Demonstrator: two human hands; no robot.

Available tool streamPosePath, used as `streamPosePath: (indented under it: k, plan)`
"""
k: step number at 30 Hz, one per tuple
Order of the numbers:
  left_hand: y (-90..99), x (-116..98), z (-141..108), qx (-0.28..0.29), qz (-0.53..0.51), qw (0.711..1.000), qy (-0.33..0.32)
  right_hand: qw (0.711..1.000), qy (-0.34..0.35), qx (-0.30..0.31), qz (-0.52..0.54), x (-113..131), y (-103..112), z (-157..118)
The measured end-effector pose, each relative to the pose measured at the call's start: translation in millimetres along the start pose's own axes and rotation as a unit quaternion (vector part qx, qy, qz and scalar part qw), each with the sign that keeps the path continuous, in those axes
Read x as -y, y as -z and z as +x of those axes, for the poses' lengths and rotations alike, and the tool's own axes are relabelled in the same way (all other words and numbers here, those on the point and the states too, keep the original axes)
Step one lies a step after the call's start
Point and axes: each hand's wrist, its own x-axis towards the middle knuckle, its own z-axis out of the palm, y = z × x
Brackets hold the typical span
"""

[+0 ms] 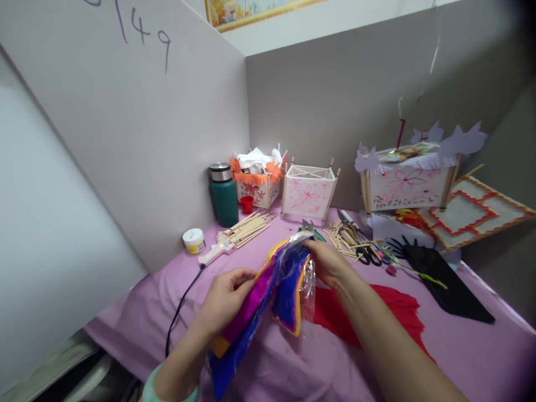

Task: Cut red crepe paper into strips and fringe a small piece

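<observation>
Between my hands hangs a floppy bundle of coloured sheets [255,300], blue, magenta and yellow, partly in a clear plastic bag [309,282]. My left hand [228,296] is closed on the bundle's left edge, thumb on top. At the upper right my right hand [329,261] grips the bundle and the bag, its fingertips partly hidden behind them. Beneath my right forearm a red sheet [387,307] lies on the table. Just beyond the bundle are green-handled pliers [312,228], partly covered.
On the pink tablecloth [167,301] stand a green bottle [224,195], a white jar [193,241] and a corded glue gun [218,249] near wooden sticks [251,228]. Decorated paper lanterns [309,192] line the back. Scissors [368,255] and a black tray [448,279] lie right.
</observation>
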Motion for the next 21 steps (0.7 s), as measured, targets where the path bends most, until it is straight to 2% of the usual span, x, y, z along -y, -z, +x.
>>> streamPosePath:
  k: [4, 9, 15, 21]
  plan:
    - [1.1, -2.4, -1.4, -0.011, -0.020, 0.998, 0.051, 0.998, -0.044, 0.004, -0.038, -14.3, 15.6, 8.1]
    - [-1.6, -7.3, -2.7, -0.014, 0.003, 0.999, 0.044, 0.996, -0.062, -0.010, -0.059, -24.0, 27.5, 12.9]
    - [-5.6, -16.7, -1.7, 0.002, -0.010, 0.997, 0.072, 0.995, -0.069, -0.026, -0.064, -27.6, 32.2, 15.9]
    - [-4.1, -7.7, -0.8, 0.006, -0.016, 0.997, 0.077, 0.994, -0.086, -0.047, -0.055, -31.1, 32.2, 21.5]
